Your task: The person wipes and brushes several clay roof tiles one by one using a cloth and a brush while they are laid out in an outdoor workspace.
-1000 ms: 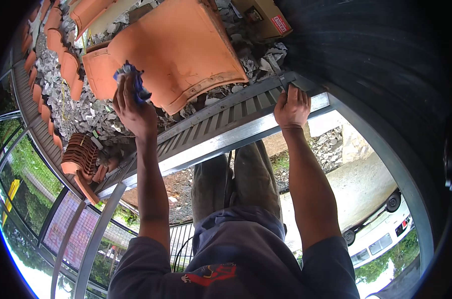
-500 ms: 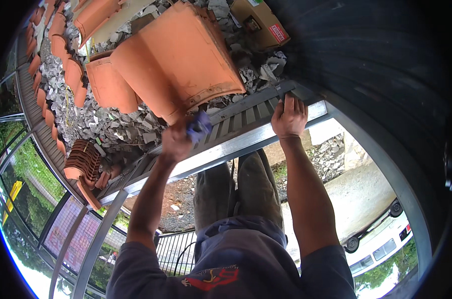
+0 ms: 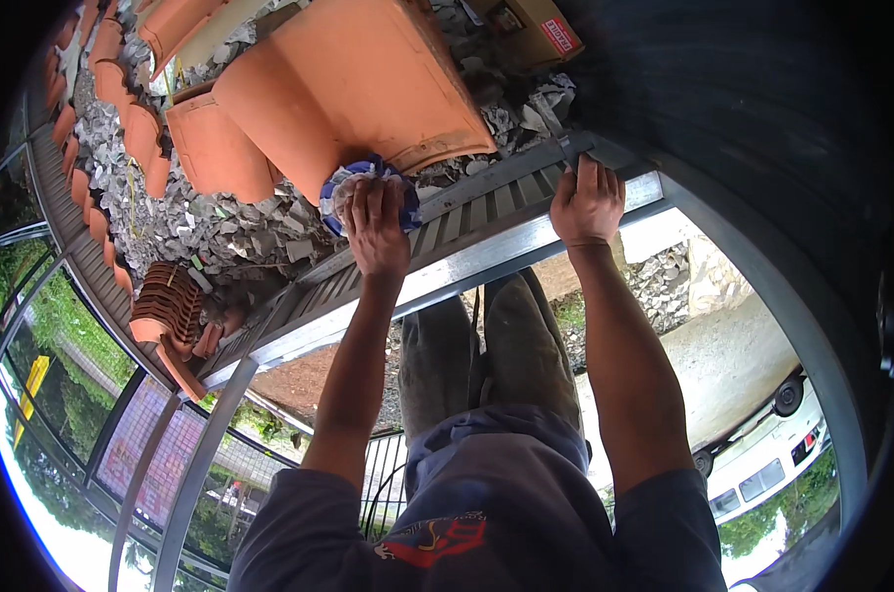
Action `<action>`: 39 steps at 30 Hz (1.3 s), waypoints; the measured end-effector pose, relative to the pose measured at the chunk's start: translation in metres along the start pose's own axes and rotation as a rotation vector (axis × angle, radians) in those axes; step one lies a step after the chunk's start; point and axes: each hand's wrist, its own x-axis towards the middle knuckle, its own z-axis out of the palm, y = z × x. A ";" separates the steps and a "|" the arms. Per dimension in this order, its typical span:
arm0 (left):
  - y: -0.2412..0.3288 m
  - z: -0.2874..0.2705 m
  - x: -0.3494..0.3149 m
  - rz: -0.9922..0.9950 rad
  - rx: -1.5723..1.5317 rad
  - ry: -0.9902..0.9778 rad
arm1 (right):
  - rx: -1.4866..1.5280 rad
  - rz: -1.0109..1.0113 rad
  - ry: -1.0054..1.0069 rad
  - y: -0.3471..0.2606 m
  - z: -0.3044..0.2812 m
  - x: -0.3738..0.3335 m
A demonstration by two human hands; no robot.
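My left hand (image 3: 376, 225) presses a bunched blue-and-white cloth (image 3: 408, 204) against the lower end of a large curved orange roof tile (image 3: 368, 84). Its fingers are bent over the cloth, whose exact kind is hard to make out. Another orange tile (image 3: 210, 148) lies partly under the large one, on its left. On the right, my right hand (image 3: 587, 202) is closed over the far edge of a silvery metal beam (image 3: 476, 255). A thin strip rises beside those fingers, and I cannot tell whether they hold it.
Grey rubble (image 3: 225, 232) covers the surface beyond the beam. Stacked tiles (image 3: 166, 306) stand at the left, with more tiles (image 3: 141, 133) in a row behind. A cardboard box (image 3: 531, 35) sits at the far right, beside a dark wall (image 3: 723, 118). Below are ground and a white vehicle (image 3: 772, 479).
My left hand has moved right and slightly up with the cloth, from beside the tile's lower end onto it. My right hand keeps its hold on the beam while the view shifts a little.
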 end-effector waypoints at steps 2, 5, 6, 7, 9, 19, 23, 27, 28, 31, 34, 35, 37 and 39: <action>0.026 0.014 0.009 -0.114 -0.031 0.037 | -0.010 -0.012 0.009 0.004 0.002 -0.001; 0.064 0.032 0.022 -0.249 -0.275 -0.030 | -0.008 -0.013 0.005 0.000 0.004 0.000; 0.075 0.039 0.028 -0.235 -0.384 0.002 | -0.005 -0.003 -0.010 -0.004 0.004 -0.001; 0.082 0.044 0.035 -0.240 -0.384 0.012 | -0.008 0.005 -0.022 -0.006 0.004 0.001; 0.094 0.046 0.044 -0.451 -0.618 0.125 | -0.011 -0.004 -0.023 -0.010 0.004 -0.002; -0.022 -0.018 0.022 -0.196 0.009 0.269 | -0.009 0.009 -0.046 0.000 0.003 -0.001; 0.037 0.037 0.031 -0.203 -0.181 0.092 | -0.004 -0.023 -0.001 -0.004 0.006 0.001; 0.084 0.058 0.051 -0.796 -0.851 0.253 | -0.009 -0.019 -0.034 -0.003 0.007 -0.003; 0.092 0.047 0.052 -0.804 -0.860 0.245 | -0.027 -0.010 -0.027 0.001 0.005 -0.004; 0.098 0.009 0.027 -0.513 -1.038 0.099 | -0.045 -0.019 -0.028 0.002 0.005 -0.006; 0.040 -0.020 0.011 -0.672 -0.989 0.307 | -0.045 -0.024 -0.023 0.001 0.006 -0.004; 0.023 -0.035 0.011 -0.740 -1.062 0.384 | -0.039 -0.031 -0.014 0.001 0.006 -0.005; -0.021 -0.052 0.006 -0.728 -0.853 0.514 | -0.035 -0.023 -0.020 -0.001 0.005 -0.003; -0.046 -0.057 0.012 -0.569 -0.557 0.689 | -0.028 -0.012 -0.025 -0.002 0.005 -0.002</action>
